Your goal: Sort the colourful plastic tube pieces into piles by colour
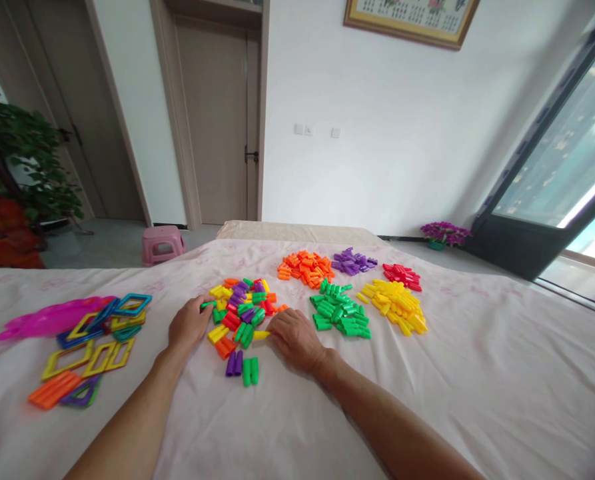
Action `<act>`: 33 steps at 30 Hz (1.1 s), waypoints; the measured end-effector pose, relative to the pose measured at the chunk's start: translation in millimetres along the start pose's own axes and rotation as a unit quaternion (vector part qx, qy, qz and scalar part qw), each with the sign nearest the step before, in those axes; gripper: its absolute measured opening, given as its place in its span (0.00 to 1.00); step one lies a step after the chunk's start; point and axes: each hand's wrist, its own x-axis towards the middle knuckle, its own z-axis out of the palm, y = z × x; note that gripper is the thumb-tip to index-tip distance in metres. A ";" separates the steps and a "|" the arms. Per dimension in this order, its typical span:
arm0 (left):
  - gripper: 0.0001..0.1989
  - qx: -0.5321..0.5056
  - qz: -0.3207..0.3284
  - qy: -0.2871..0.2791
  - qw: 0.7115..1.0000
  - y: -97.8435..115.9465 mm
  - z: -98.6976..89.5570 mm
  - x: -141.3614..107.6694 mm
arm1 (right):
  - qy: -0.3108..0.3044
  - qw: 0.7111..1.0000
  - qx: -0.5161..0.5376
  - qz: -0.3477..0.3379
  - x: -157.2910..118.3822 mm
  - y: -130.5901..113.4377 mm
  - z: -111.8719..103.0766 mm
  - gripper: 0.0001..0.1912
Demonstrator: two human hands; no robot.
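Observation:
My left hand (pixel 190 323) is closed on a green piece (pixel 208 304) at the left edge of a mixed pile (pixel 247 310) of plastic pieces. At the pile's right side, my right hand (pixel 294 337) has its fingers closed around the end of a yellow piece (pixel 260 335). Purple pieces (pixel 234 364) and green pieces (pixel 250 371) lie in front of the pile. Single-colour heaps sit beyond and right of my right hand: orange (pixel 306 268), purple (pixel 354 261), red (pixel 402 276), green (pixel 340 310) and yellow (pixel 396 305).
At the left of the cloth-covered table (pixel 427 407) lie flat magnetic frames (pixel 94 357), a magenta tray (pixel 52 319) and joined orange pieces (pixel 54 389). A pink stool (pixel 163 245) stands beyond the table, with potted purple flowers (pixel 444 233) at the back right.

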 end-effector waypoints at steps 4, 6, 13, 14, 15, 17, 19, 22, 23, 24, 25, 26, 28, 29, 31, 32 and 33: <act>0.20 -0.008 0.003 0.001 1.000 -1.5 0.4 1.0 | 0.032 0.999 0.004 0.041 -1.5 7.3 0.3 0.05; 0.20 -0.006 0.004 0.002 1.000 -1.6 0.4 1.2 | 0.046 0.997 0.011 0.059 -1.9 12.3 1.5 0.05; 0.19 0.002 0.001 -0.002 1.000 1.0 -1.3 -0.7 | 0.077 0.989 0.014 0.124 -7.0 34.4 -1.3 0.05; 0.19 0.003 0.002 -0.002 1.000 1.0 -1.3 -1.0 | 0.079 0.989 0.017 0.125 -8.5 36.9 -3.0 0.04; 0.19 0.003 0.003 -0.001 1.000 0.8 -1.2 -1.1 | 0.081 0.989 0.022 0.123 -10.2 39.1 -4.6 0.04; 0.19 0.000 0.006 0.000 1.000 -0.2 -0.5 -1.0 | 0.084 0.989 0.031 0.115 -13.2 42.1 -7.1 0.04; 0.19 -0.005 0.008 0.003 1.000 -1.3 0.4 -0.6 | 0.083 0.990 0.038 0.107 -15.4 43.7 -7.9 0.05; 0.19 -0.005 0.006 0.005 1.000 -2.0 1.0 -0.4 | 0.082 0.991 0.041 0.098 -16.6 45.1 -6.1 0.07; 0.19 -0.004 0.005 0.005 1.000 -1.8 1.0 -0.5 | 0.082 0.991 0.041 0.096 -16.7 45.6 -5.3 0.09; 0.19 -0.002 0.006 0.005 1.000 -1.6 0.8 -0.7 | 0.082 0.991 0.041 0.094 -16.7 45.9 -4.6 0.10; 0.19 0.000 0.007 0.005 1.000 -1.4 0.6 -0.9 | 0.081 0.992 0.042 0.092 -16.8 46.2 -4.2 0.11; 0.19 0.002 0.008 0.005 1.000 -1.2 0.5 -1.1 | 0.079 0.992 0.042 0.089 -16.8 46.3 -4.1 0.12; 0.20 0.005 0.009 0.003 1.000 -1.4 0.6 -1.1 | 0.071 0.993 0.042 0.083 -16.7 45.9 -4.8 0.13; 0.20 0.006 0.010 0.002 1.000 -1.7 1.0 -1.0 | 0.065 0.994 0.040 0.081 -16.5 45.5 -5.3 0.13; 0.20 0.008 0.013 0.000 1.000 -2.6 2.1 -0.2 | 0.052 0.995 0.031 0.080 -15.9 44.9 -6.0 0.13; 0.20 0.010 0.013 0.000 1.000 -3.0 2.8 0.2 | 0.047 0.995 0.026 0.080 -15.4 44.9 -5.9 0.13; 0.20 0.012 0.014 0.000 1.000 -3.4 3.4 0.6 | 0.041 0.996 0.022 0.080 -14.9 45.2 -5.6 0.13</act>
